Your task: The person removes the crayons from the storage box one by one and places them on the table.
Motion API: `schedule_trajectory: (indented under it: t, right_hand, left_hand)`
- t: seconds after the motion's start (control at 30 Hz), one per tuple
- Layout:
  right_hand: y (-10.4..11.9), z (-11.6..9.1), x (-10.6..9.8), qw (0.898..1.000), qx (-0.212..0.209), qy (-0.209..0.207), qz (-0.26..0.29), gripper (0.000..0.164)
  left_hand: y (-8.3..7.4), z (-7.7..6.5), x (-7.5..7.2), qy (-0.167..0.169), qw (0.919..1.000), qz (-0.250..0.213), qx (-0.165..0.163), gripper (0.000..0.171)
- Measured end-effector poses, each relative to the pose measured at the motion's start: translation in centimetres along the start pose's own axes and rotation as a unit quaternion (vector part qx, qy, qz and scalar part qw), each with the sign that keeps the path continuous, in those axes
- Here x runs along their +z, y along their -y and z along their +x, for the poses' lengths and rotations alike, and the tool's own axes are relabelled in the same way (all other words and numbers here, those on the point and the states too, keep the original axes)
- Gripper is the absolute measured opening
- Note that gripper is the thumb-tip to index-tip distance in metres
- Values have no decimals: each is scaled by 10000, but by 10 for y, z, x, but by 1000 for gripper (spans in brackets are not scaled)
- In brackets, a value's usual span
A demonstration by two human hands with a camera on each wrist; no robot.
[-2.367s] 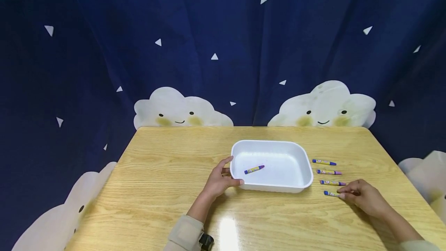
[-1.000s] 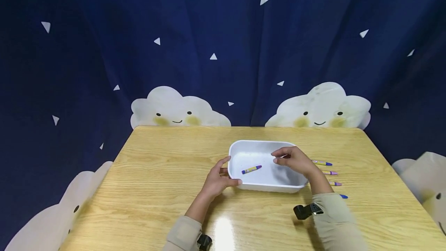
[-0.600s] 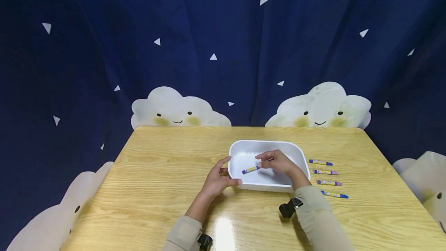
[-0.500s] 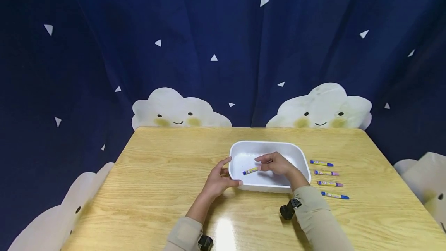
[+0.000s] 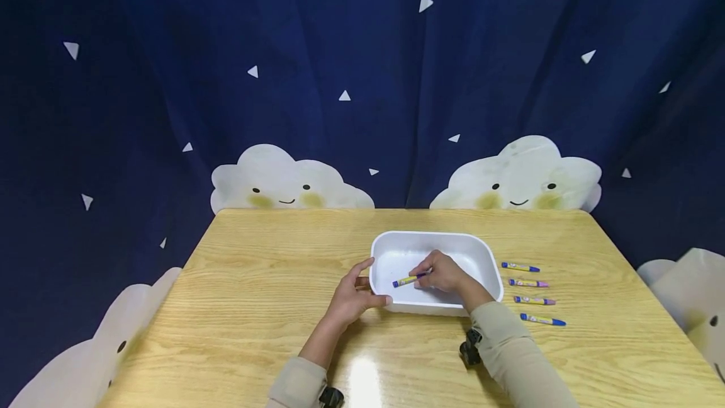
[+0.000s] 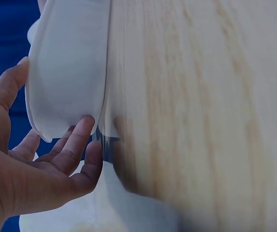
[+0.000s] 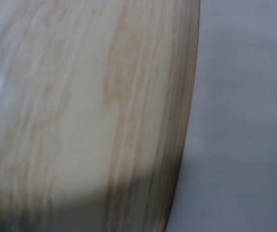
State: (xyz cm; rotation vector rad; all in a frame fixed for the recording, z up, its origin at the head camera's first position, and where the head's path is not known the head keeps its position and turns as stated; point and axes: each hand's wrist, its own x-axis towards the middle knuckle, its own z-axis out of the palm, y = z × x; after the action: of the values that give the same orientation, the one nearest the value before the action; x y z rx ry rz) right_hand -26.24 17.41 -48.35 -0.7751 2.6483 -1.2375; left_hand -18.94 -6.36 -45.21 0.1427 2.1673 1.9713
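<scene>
A white plastic tray (image 5: 396, 255) stands on the wooden table. My left hand (image 5: 349, 300) holds its left end, thumb on the front rim and fingers against the side; in the left wrist view the fingertips of that hand (image 6: 37, 169) touch the white wall (image 6: 71, 63). Inside the tray, my right hand (image 5: 444, 274) pinches the tip end of a yellow-wrapped crayon (image 5: 403, 281) with a blue back end. Its tip is partly hidden by the fingers. In the right wrist view the tray wall (image 7: 240, 106) shows, but no hand.
Several crayons lie in a column right of the tray: a blue one (image 5: 520, 267) at the back, two pinkish ones, the nearer of them a pink-tipped crayon (image 5: 535, 300), and a blue-tipped crayon (image 5: 542, 320) in front. A dark blue curtain (image 5: 317, 80) hangs behind the table (image 5: 255, 282).
My right hand has moved left from the front crayon on the table into the tray, then lowered and taken hold of the crayon there. My left hand has stayed at the tray's end.
</scene>
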Motion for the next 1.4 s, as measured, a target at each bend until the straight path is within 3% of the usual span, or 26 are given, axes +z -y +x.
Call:
schedule_trajectory:
  t: [0.13, 0.33, 0.67, 0.93, 1.17, 1.4]
  right_hand:
    - [2, 0, 1, 9995, 283, -59, -101, 12]
    - [7, -4, -2, 9980, 467, -154, 387, 11]
    - [7, -7, -4, 9979, 441, -222, 417, 9]
    - [18, -29, -25, 9965, 507, -659, 97, 8]
    - [25, -51, -47, 9970, 312, -708, 39, 7]
    - [30, -71, -61, 9957, 469, -758, -259, 4]
  left_hand:
    - [-12, -8, 1, 4, 10000, -26, 10, 82]
    - [-12, -9, 1, 20, 9999, -114, 12, 82]
    - [17, 8, 0, -41, 9999, -58, 72, 87]
    - [19, 9, -1, -150, 9998, 155, -9, 86]
    - [19, 8, 0, -102, 9999, 40, -38, 86]
    - [18, 9, 0, -79, 10000, -8, -22, 85]
